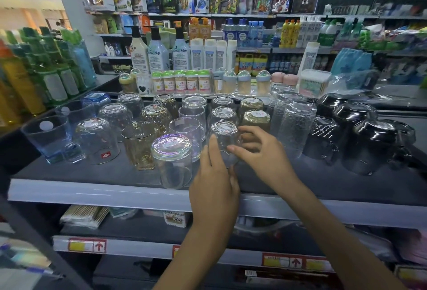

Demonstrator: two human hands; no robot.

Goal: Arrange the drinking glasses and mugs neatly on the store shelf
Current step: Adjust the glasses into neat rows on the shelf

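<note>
- Where both grips meet, the clear glass (223, 137) stands mouth-down on the dark matte shelf (111, 172). It is at the front of a column of similar rounded glasses, each with a paper label on its upturned base.
- Left grip (213, 174): fingers nearly straight, laid flat against the left wall of the clear glass and not wrapped round it.
- Right grip (258, 151): fingers curved over the upper right wall, thumb on the near face; the clear glass is pinched between them.
- Iridescent glass (172, 158): smooth cylinder, inverted, just left of the left grip near the shelf's front edge.
- Amber glass (138, 149): faceted walls, behind and to the left of the iridescent glass.
- Blue glasses (49, 137): square section with a thick base, at the far left.
- Textured tumblers (293, 125): tall, with a hammered surface, wrapped in clear film, just right of the right grip.
- Black mugs (369, 144): glossy, inverted, at the far right.
</note>
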